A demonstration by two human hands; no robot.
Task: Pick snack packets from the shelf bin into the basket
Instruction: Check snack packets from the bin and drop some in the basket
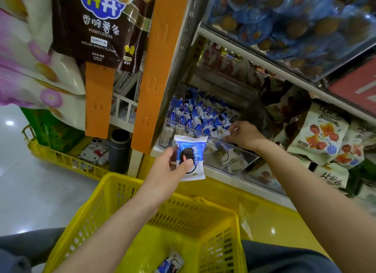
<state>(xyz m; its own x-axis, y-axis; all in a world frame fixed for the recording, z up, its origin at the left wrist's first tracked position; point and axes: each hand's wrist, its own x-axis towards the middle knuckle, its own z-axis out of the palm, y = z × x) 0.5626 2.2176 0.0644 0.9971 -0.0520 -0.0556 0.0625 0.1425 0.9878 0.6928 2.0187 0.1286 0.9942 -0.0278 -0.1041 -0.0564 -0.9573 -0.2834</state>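
Observation:
My left hand point(171, 166) grips a blue-and-white cookie snack packet point(193, 150) just in front of the clear shelf bin point(240, 156), above the far rim of the yellow basket point(114, 191). My right hand point(244, 137) reaches over the bin's clear front wall and pinches the corner of another packet point(227, 132). The bin holds several more of the same blue-and-white packets point(195, 114). One such packet point(171, 262) lies on the basket's floor near the bottom of the view.
An orange shelf upright point(154, 69) stands left of the bin. Beige snack bags point(319, 134) fill the shelf to the right. Blue cookie packs point(284, 18) sit on the shelf above. A second yellow basket point(61, 158) with goods stands on the floor at left.

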